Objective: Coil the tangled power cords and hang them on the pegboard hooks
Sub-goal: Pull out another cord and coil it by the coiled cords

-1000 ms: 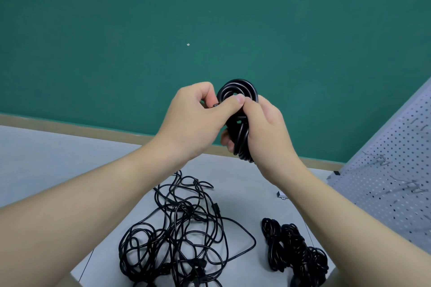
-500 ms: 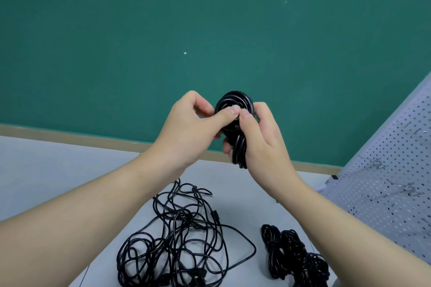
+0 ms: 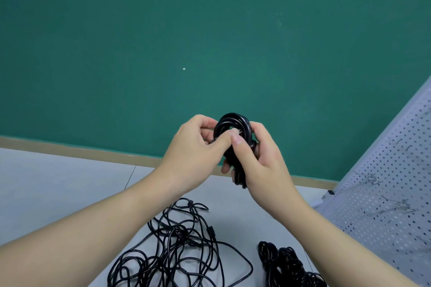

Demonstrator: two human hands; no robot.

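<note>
A coiled black power cord [image 3: 233,122] is held upright in front of the green wall. My right hand [image 3: 258,163] grips its lower half, thumb pressed on the front. My left hand [image 3: 198,147] pinches the coil near its middle, thumb meeting my right thumb. Below, a loose tangle of black cords [image 3: 179,247] lies on the grey table [image 3: 58,182]. A bundle of coiled black cords [image 3: 289,265] lies to its right. The white pegboard [image 3: 391,182] leans at the right, with metal hooks [image 3: 370,179] on it.
The green wall [image 3: 163,42] with a tan strip along its base stands behind the table. The pegboard's lower edge meets the table at the right. A second hook [image 3: 404,206] sticks out lower on the board.
Both hands and the coil sit lower in view, as the camera has tilted up. My left thumb has shifted along the coil's front; both hands keep their hold.
</note>
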